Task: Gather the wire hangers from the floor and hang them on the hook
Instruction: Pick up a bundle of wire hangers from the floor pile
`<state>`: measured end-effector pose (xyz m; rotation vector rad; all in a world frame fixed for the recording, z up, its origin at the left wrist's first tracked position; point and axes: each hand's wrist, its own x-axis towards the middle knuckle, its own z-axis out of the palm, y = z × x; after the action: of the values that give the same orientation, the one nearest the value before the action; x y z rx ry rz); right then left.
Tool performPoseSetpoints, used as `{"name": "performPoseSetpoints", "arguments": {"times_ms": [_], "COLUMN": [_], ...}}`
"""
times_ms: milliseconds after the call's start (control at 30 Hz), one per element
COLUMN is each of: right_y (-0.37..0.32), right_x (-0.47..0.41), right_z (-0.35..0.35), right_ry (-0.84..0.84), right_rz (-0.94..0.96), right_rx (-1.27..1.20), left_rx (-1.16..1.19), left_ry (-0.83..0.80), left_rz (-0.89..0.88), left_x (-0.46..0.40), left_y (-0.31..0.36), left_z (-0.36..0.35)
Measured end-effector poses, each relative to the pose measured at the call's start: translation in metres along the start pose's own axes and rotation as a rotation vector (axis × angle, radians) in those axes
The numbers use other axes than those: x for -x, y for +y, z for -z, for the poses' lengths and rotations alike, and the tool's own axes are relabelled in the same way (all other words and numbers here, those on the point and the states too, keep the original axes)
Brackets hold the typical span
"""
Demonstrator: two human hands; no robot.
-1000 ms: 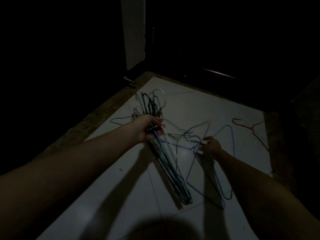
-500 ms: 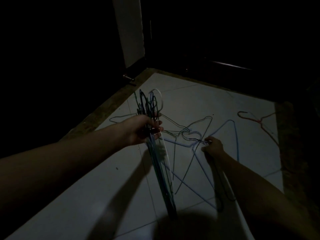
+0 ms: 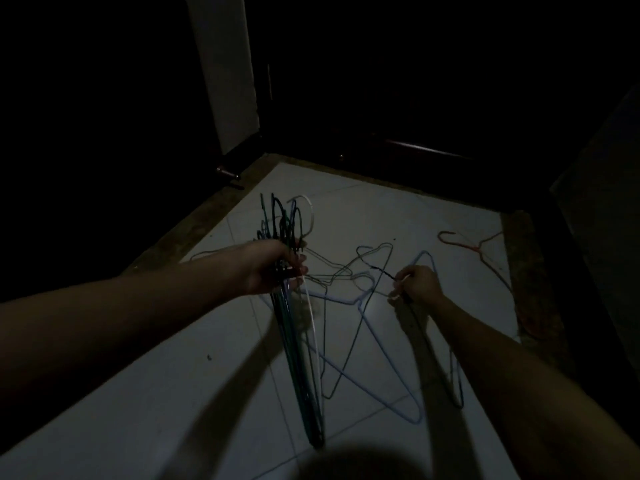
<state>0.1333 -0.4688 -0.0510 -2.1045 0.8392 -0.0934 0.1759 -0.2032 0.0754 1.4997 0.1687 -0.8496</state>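
Right hand [image 3: 417,285] lifted, pinching dark hanger [image 3: 381,271]; left hand [image 3: 273,268] grips hanger bundle [image 3: 298,341] beside it

Single head-worn view, facing forward and down, close over tiled floor [image 3: 398,209]

Dim domestic interior, probably a room corner in a home. Indicators: pale tiled floor [image 3: 398,216], dark wooden door [image 3: 398,109] at its far edge, and wire hangers [image 3: 367,306] scattered on the floor before the door.
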Motion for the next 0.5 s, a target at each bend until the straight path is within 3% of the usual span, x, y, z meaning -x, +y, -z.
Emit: {"name": "performPoseSetpoints", "arguments": {"times_ms": [300, 500], "right_y": [-0.101, -0.166], "right_x": [0.019, 0.033], "right_z": [0.021, 0.026], "right_ry": [-0.071, -0.111], "right_rz": [0.075, 0.142], "right_rx": [-0.309, -0.34], "left_rx": [0.157, 0.411], "left_ry": [-0.063, -0.163], "left_rz": [-0.111, -0.137], "left_x": [-0.042, -0.055], "left_y": [0.013, 0.026], "left_z": [-0.018, -0.026]}}
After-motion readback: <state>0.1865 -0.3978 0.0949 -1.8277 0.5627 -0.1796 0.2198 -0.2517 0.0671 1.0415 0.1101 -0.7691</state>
